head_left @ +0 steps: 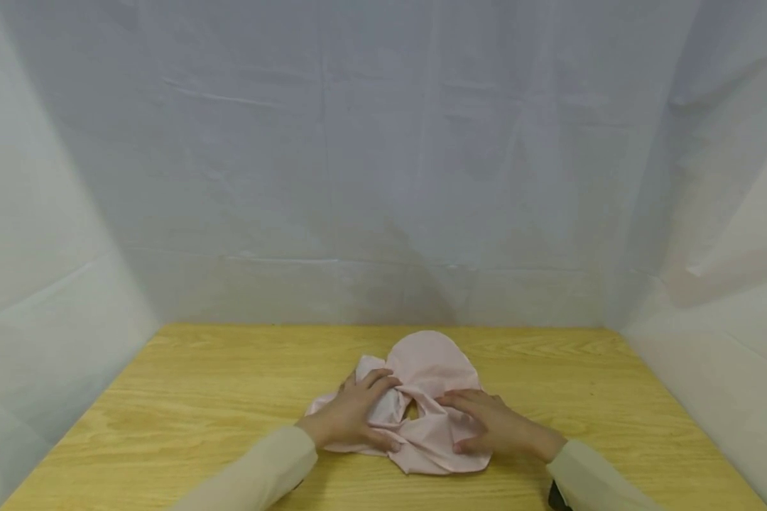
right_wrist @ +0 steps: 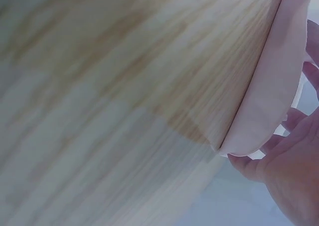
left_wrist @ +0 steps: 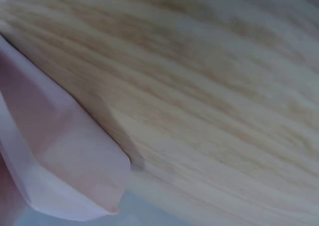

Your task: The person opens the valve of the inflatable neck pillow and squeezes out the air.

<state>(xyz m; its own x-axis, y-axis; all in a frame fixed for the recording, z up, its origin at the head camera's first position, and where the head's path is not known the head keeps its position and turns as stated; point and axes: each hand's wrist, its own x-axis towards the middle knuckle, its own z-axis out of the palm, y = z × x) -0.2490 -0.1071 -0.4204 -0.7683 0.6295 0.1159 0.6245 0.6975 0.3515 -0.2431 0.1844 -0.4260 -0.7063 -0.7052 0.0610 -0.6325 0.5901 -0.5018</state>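
Nearest the viewer are a left sleeve (head_left: 256, 468) and a right sleeve (head_left: 597, 475), both pale. A small dark item (head_left: 557, 497) sits just under the right cuff; its type cannot be told.

Ahead of the cuffs are two bare hands. Left grip (head_left: 351, 413): wide, fingers spread over the left part of the pink cloth (head_left: 431, 362), thumb on its near part. Right grip (head_left: 495, 424): wide, fingers and thumb apart, touching the cloth's right side.

The cloth lies crumpled on the counter (head_left: 217, 397), between and under both hands. A gap in its middle exposes bare wood; a smooth, rounded section extends beyond the fingers. Both hands cover parts of the cloth. In the left wrist view, a raised fold hides most of the left hand.

Beyond the cloth, wood grain runs to the counter's far edge. A left sheet (head_left: 38, 284) and a right sheet (head_left: 729, 319) bound the sides; a creased back sheet (head_left: 358, 177) closes the rear.
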